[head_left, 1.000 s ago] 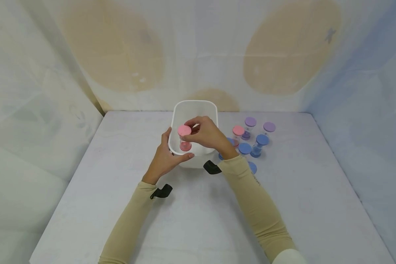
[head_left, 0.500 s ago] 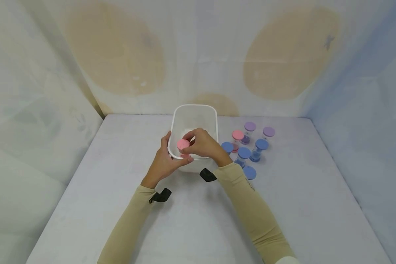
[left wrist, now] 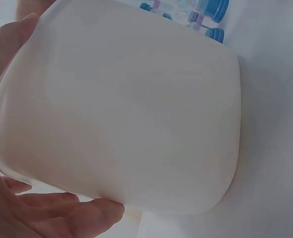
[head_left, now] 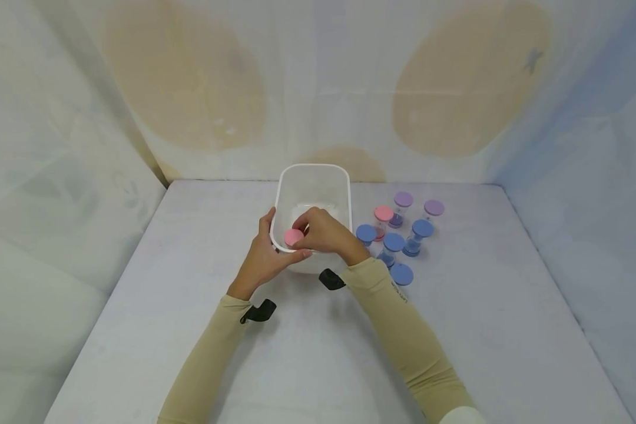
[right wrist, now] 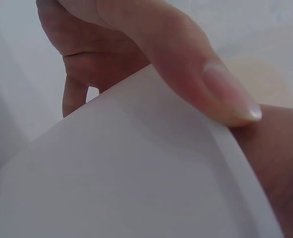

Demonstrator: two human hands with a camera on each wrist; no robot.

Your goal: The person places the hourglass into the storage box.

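A white plastic tub (head_left: 312, 174) stands in the middle of the table. My left hand (head_left: 267, 253) grips its near left corner, thumb along the front wall, and the left wrist view is filled by the tub (left wrist: 121, 114). My right hand (head_left: 323, 231) reaches down inside the tub and holds a pink-capped sand timer (head_left: 294, 237) by its top. In the right wrist view only fingers (right wrist: 206, 79) and the tub's rim (right wrist: 226, 163) show; the timer is hidden there.
To the right of the tub stand several sand timers: one pink (head_left: 383, 214), two purple (head_left: 403, 200), and blue ones (head_left: 421, 229). A blue one (head_left: 401, 274) is nearest my right forearm. Fabric walls close in the table on three sides.
My right hand has lowered the pink-capped timer from above the rim down into the tub. The left hand has kept its hold on the tub's corner.
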